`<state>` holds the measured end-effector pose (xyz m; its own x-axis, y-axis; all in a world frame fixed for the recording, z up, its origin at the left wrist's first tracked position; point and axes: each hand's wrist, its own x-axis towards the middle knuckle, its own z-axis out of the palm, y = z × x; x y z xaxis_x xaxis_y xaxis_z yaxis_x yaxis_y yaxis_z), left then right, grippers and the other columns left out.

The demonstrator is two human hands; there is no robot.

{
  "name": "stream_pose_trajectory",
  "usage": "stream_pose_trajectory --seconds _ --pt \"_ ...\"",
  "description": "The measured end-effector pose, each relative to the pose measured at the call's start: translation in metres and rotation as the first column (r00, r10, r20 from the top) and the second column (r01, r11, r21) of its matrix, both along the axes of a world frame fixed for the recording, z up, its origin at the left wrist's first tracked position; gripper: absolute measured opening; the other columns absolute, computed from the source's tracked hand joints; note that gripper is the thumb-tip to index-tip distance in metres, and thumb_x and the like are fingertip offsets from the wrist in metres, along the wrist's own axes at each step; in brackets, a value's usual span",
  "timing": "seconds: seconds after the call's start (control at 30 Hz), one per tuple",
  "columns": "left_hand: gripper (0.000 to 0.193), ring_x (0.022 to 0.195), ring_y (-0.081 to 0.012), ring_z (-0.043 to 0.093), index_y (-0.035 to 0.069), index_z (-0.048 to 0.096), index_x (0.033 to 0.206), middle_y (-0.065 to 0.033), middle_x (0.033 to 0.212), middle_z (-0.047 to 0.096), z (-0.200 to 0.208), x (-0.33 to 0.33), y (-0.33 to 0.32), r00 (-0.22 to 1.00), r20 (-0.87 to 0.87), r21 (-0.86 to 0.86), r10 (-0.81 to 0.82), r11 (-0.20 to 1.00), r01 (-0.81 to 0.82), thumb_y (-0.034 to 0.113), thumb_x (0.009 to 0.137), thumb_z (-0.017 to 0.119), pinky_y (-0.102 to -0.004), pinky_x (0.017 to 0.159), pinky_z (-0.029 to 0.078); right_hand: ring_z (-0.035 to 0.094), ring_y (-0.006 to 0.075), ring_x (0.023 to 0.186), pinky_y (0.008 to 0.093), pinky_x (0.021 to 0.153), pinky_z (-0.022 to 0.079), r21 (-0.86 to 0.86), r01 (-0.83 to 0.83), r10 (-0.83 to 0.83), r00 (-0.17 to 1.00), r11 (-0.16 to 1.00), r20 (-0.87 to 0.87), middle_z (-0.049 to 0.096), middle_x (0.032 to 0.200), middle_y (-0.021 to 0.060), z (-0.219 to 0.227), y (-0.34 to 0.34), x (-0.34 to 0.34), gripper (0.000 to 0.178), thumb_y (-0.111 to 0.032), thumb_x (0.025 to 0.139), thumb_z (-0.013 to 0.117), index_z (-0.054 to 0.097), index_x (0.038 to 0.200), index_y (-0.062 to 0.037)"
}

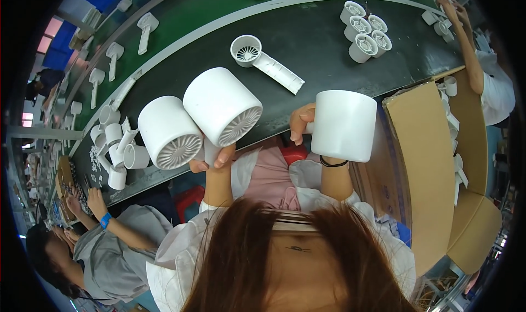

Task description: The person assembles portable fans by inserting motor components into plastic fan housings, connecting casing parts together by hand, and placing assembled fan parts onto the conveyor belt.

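Note:
My left hand [223, 156] is closed around the handles of two white plastic fan housings. The nearer one [167, 128] and the other [219, 101] stand side by side, with radial slots on the ends that show. A third white fan housing [345, 125] is in my right hand [302, 123], whose fingers are curled at its left side. That housing hides most of the hand, and its smooth side shows. Beyond my hands, an open housing with a slotted bottom [246, 51] and a long handle lies on the dark green belt [307, 38].
Several white round parts [362, 47] stand grouped at the far right of the belt. More housings [114, 147] are piled at the left, beside a co-worker's hands [97, 203]. An open cardboard box [424, 164] holding housings is at my right, near another person's arm [468, 54].

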<state>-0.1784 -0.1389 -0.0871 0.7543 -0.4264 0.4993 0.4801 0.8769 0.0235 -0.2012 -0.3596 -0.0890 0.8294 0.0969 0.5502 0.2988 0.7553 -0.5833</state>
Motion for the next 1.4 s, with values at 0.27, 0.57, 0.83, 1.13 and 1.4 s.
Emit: stream_pose_trajectory --seconds 0.27,0.57,0.83,1.13,1.4 --pt "0.091 0.061 -0.0278 0.062 -0.011 0.05 0.123 -0.0257 0.138 0.038 -0.004 -0.001 0.0 1.0 -0.01 -0.025 -0.004 1.0 0.004 -0.014 0.032 0.057 -0.0328 0.05 0.055 0.054 0.022 0.048 0.032 0.046 0.043 -0.032 -0.03 0.034 0.992 0.999 0.122 0.063 0.067 0.0159 0.014 -0.004 0.002 0.034 -0.032 0.098 0.044 0.062 0.118 -0.0102" --pt "0.086 0.062 -0.0298 0.062 -0.008 0.051 0.121 -0.0235 0.134 0.041 0.004 -0.001 -0.003 0.998 -0.033 -0.056 -0.044 0.998 0.042 -0.016 0.036 0.059 -0.0331 0.046 0.054 0.056 0.0265 0.044 0.0344 0.043 0.045 0.272 -0.132 0.095 0.985 0.953 0.144 0.063 0.068 0.0202 0.005 0.007 0.0 0.06 -0.05 0.095 0.037 0.062 0.107 0.003" --pt "0.097 0.056 -0.0271 0.059 -0.008 0.04 0.134 -0.0272 0.133 0.044 -0.001 0.004 -0.004 0.996 0.045 -0.036 0.071 0.997 -0.07 -0.004 0.039 0.06 -0.0266 0.054 0.054 0.057 0.0213 0.043 0.0301 0.042 0.045 0.224 -0.163 0.171 0.985 0.961 -0.02 0.062 0.059 0.0135 0.006 0.014 -0.008 0.06 -0.055 0.095 0.037 0.062 0.104 -0.0009" --pt "0.083 0.08 -0.022 0.042 0.004 0.037 0.134 -0.0133 0.117 0.043 0.0 0.0 -0.006 0.953 -0.04 0.337 0.299 0.902 -0.269 0.0 0.055 0.064 -0.0228 0.059 0.043 0.053 0.0211 0.051 0.0324 0.048 0.04 0.646 -0.24 0.538 0.783 0.725 -0.313 0.058 0.071 0.014 0.015 0.047 -0.009 0.05 -0.044 0.102 0.02 0.048 0.104 -0.0019" --pt "0.051 0.087 -0.0196 0.055 0.003 0.055 0.107 -0.0119 0.111 0.047 0.012 -0.011 -0.007 0.546 0.71 0.692 0.445 -0.3 -0.656 -0.002 0.057 0.058 -0.029 0.075 0.048 0.056 0.0161 0.069 0.0283 0.066 0.046 -0.189 0.13 -0.216 0.8 0.973 -0.56 0.06 0.085 0.0106 0.016 0.066 -0.004 0.047 -0.037 0.103 0.029 0.054 0.111 0.0014"
